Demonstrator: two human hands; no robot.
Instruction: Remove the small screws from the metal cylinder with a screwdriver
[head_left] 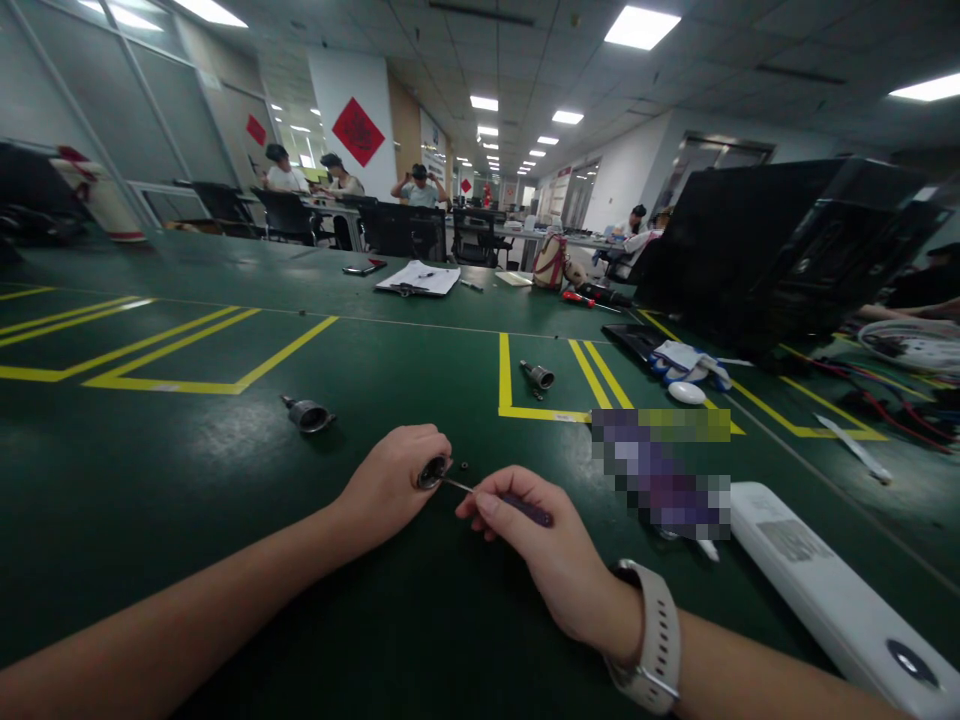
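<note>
My left hand (397, 475) is wrapped around a small metal hole saw (431, 472), its round open mouth facing right. In my right hand (536, 530) is a thin screwdriver (529, 510) with a dark purple handle. Its slim shaft reaches left to the mouth of the hole saw; the tip is hidden there. A tiny dark metal piece (464, 465) lies on the table just past my hands. Another hole saw (307, 415) lies on its side at the left, and a third hole saw (538, 376) rests inside the yellow tape marking, with small bits beside it.
The green table (247, 600) carries yellow tape outlines (504, 375). At right are a white power-bank-like device (832, 590), a glove (686, 362), a white oval object (687, 393) and cables (900, 390). Farther back lie a clipboard (418, 278) and a red screwdriver (581, 299). People sit beyond.
</note>
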